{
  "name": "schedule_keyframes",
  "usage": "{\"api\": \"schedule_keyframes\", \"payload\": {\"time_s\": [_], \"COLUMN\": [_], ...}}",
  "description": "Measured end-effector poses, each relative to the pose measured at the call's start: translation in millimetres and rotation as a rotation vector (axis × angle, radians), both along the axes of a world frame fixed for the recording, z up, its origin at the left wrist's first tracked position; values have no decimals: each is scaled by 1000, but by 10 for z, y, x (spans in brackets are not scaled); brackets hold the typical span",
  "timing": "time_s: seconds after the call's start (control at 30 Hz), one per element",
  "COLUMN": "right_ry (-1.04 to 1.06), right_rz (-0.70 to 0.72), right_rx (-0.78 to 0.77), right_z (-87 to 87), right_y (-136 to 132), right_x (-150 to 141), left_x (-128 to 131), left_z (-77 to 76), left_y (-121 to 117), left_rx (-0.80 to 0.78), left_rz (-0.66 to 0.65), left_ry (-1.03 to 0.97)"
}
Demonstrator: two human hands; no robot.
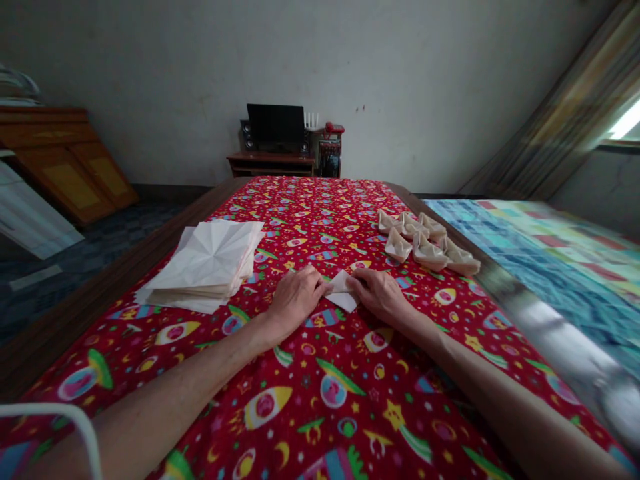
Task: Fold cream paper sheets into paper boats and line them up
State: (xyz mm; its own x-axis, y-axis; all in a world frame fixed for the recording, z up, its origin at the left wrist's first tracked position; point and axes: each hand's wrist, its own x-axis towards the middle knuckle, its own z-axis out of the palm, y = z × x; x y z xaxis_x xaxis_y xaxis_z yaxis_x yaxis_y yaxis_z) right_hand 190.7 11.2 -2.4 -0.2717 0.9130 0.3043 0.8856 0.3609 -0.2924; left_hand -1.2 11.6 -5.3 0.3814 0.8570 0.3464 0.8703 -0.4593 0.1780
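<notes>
You have the grip of your left hand [300, 297] and right hand [380, 293] closed on opposite sides of the folded paper [344, 301], which lies on the table [55, 333] between the sheet stack [213, 250] and the folded pieces [429, 253].

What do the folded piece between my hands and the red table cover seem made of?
The folded piece: likely thin, matte paper, with sharp straight edges. The red table cover: probably printed fabric, matte, showing no gloss; its weave isn't discernible.
</notes>
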Motion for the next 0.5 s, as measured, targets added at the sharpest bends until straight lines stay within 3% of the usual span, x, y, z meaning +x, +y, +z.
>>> {"api": "schedule_keyframes", "payload": {"time_s": [0.3, 0.5], "right_ry": [-1, -154], "right_rz": [-20, -32], "right_rx": [77, 43], "right_z": [-139, 0], "right_y": [5, -23], "right_x": [115, 79], "left_x": [1, 11], "left_z": [22, 39], "left_y": [17, 28], "left_rx": [-56, -35], "left_rz": [21, 52], "left_ry": [-78, -67]}}
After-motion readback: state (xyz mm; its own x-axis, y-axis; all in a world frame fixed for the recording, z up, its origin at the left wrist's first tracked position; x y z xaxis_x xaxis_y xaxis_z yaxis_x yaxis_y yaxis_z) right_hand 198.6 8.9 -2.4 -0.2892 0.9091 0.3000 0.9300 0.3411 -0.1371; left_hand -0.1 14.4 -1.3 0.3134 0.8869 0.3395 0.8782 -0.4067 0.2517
